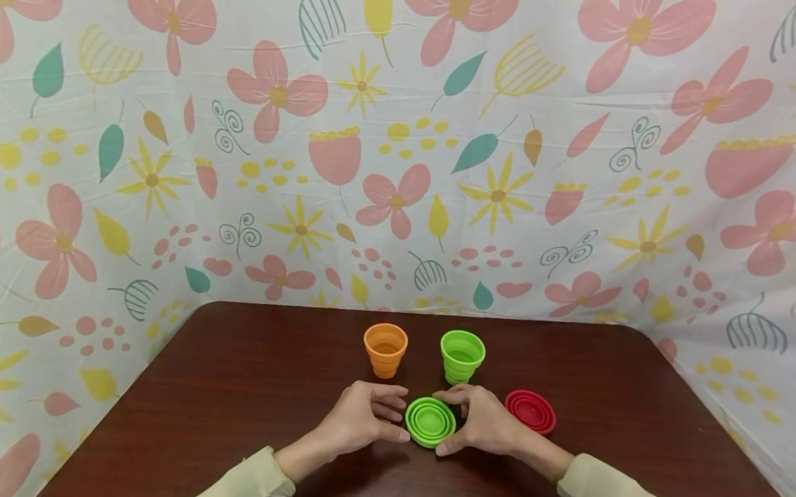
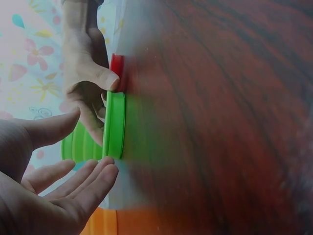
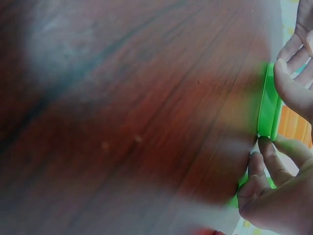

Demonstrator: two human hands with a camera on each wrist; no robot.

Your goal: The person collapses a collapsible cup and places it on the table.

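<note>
A collapsed green silicone cup lies flat on the table between the two hands, its rings nested. My right hand holds it from the right, the thumb at the near rim and a finger at the far rim. To its left, my left hand has its fingers and thumb spread apart, tips close to the rim. In the left wrist view the green cup shows edge-on, with left fingertips beside it. The right wrist view shows the green cup partly behind the left thumb.
An expanded orange cup and an expanded green cup stand upright behind the hands. A collapsed red cup lies beyond the right hand. The dark wooden table meets a floral cloth at the back.
</note>
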